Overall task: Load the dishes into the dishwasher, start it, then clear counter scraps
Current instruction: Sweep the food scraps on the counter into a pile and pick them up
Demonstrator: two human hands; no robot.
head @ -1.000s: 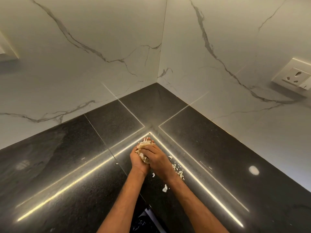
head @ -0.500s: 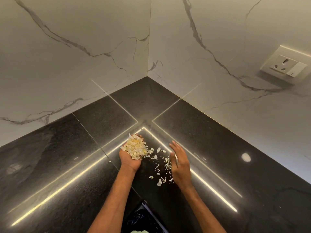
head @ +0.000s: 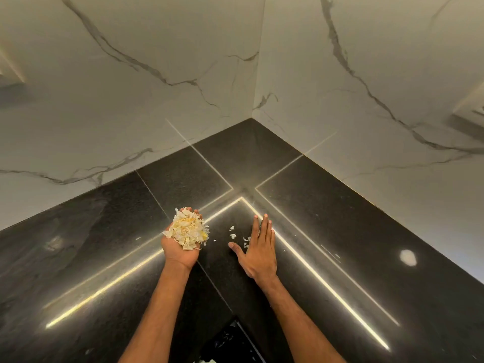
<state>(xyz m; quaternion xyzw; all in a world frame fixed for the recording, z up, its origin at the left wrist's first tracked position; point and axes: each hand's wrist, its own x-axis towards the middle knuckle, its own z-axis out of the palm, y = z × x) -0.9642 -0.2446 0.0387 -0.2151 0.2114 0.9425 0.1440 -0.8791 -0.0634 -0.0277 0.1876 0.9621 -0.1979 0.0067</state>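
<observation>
- Left hand (head: 180,254): palm up, fingers cupped round heap of scraps (head: 187,231), over black counter (head: 340,218) near the corner.
- Right hand (head: 260,251): fingers straight, flat on counter.
- Loose bits (head: 233,235) on counter, just left of right hand.

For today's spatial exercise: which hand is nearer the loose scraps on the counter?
Right. The right hand lies beside the loose scraps; the left hand, cupping a gathered pile, is farther left.

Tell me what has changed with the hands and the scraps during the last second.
The hands parted: the left hand keeps the heap of scraps in its cupped palm, while the right hand moved right and now lies flat on the countertop beside a few loose scraps. Nothing else moved.
</observation>
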